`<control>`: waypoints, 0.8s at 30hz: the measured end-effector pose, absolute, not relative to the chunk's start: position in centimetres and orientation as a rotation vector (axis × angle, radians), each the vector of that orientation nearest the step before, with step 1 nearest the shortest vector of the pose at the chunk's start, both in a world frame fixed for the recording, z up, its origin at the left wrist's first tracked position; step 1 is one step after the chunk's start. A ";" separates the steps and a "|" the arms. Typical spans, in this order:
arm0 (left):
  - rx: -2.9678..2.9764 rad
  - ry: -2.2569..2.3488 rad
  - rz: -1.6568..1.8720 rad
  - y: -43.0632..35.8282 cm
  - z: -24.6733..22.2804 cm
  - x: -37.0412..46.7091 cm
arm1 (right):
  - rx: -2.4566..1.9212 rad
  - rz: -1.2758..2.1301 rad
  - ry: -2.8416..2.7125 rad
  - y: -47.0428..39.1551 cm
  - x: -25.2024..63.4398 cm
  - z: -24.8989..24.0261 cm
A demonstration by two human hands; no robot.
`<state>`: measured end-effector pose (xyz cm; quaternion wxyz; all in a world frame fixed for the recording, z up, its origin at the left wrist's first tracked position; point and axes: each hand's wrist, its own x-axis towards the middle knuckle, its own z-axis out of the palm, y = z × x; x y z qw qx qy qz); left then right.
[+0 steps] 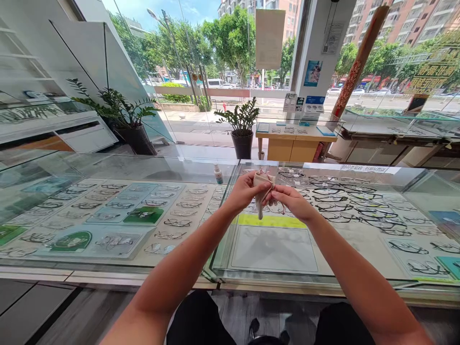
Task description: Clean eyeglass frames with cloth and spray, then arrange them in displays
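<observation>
Both hands meet above the glass display counter, near the middle of the head view. My left hand (245,192) pinches a light beige cloth (261,183), which hangs down in a narrow fold between the hands. My right hand (290,200) touches the cloth's right side with its fingers closed on a pair of thin-framed glasses (273,203), partly hidden by the fingers and the cloth. Under the glass below them lie a yellow-green strip (271,220) and a pale rectangular panel (273,248).
A small white spray bottle (218,174) stands on the counter left of my hands. Rows of eyeglasses (332,199) fill the glass cases (215,268) on both sides. Beyond the counter are potted plants (242,139) and a yellow cabinet (296,149).
</observation>
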<state>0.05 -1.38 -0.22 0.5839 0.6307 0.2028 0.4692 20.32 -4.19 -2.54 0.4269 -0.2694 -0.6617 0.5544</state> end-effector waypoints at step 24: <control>1.430 0.362 0.979 0.0 -1.2 -0.9 | -0.678 1.383 -1.534 -3.9 21.1 -2.2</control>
